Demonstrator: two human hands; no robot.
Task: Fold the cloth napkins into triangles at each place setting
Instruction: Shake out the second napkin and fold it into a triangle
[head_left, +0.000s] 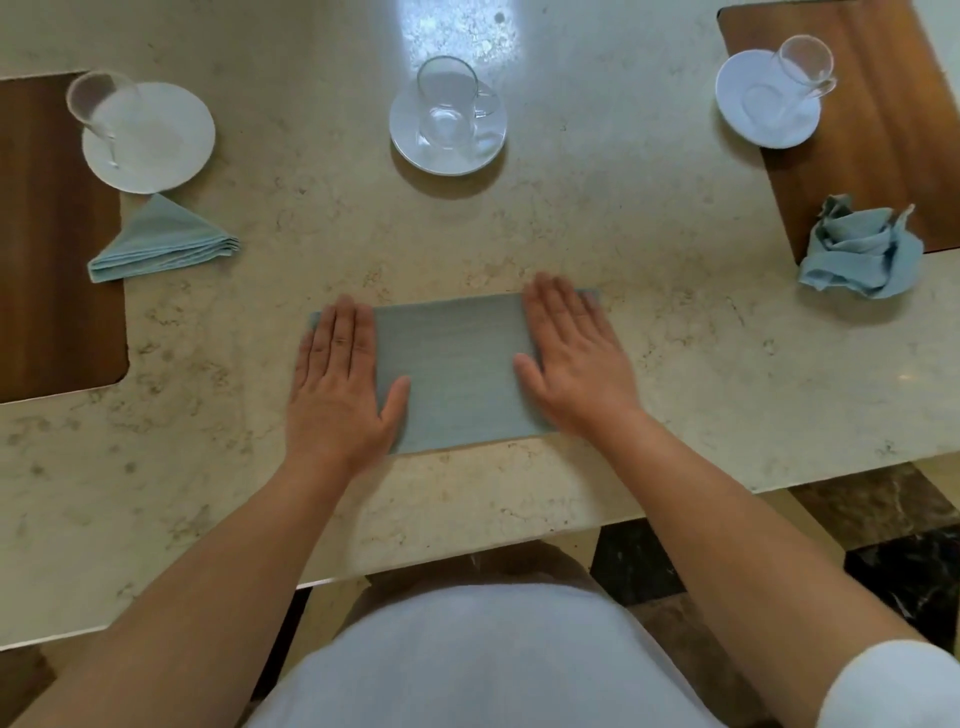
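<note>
The flat napkin (457, 371), a grey-blue cloth folded into a wide rectangle, lies on the worktop (701, 374) at the middle place setting, close to the person's edge. Both hands lie on it palm down with fingers straight and together, gripping nothing. The left hand (337, 395) covers the cloth's left end, fingertips pointing to the far side and thumb spread over the fabric. The right hand (576, 364) covers the right end in the same way (the cloth's short edges are mostly hidden beneath them). The stretch of cloth between the two thumbs is smooth.

Beyond this napkin stands the middle saucer (405, 145), white, with the clear glass middle cup (449, 98) on it, handle to the right. To the left, the triangle napkin (161, 241) lies already folded into a layered triangle, its left corner on the left wooden panel (47, 234) and the rest on the stone. Just beyond it sits the left saucer (166, 156), with the left cup (98, 111) at its far left rim.

At the right setting the crumpled napkin (860, 252) lies bunched up, partly on the near corner of the right wooden panel (893, 130). The right saucer (748, 119) with the right cup (805, 65) sits farther back, across that panel's left edge. A white shirt (467, 665) fills the near bottom, and dark marble floor (909, 571) shows past the worktop's near right edge
</note>
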